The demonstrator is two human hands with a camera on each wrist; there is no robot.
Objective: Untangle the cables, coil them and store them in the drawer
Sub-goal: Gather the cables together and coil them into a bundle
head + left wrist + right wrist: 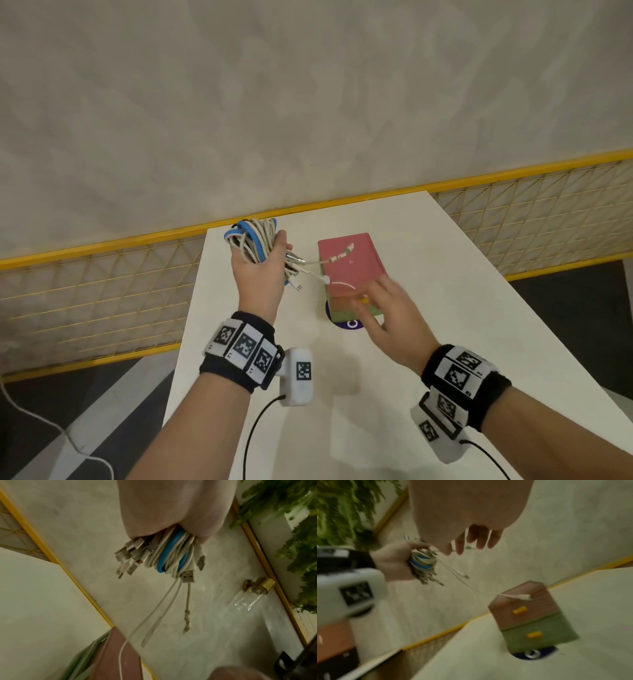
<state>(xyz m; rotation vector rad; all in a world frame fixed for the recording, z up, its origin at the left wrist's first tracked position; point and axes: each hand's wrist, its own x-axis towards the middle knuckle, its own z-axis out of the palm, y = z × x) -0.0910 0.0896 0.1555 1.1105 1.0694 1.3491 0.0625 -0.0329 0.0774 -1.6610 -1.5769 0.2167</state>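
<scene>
Left hand (257, 270) is grasping the coiled cables (253, 240) (plugs dangling); right hand (390, 318), fingers spread and released, is hovering before the drawer unit (349, 270).

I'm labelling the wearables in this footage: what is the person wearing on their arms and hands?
Bare hands and forearms, no sleeves. Each wrist has a black wristband ringed with white square tiles printed with black fiducial markers. A white camera pod bearing its own marker hangs from each band, trailing a thin black cable.

Drawer unit (349, 270) on white table (445, 308)
</scene>
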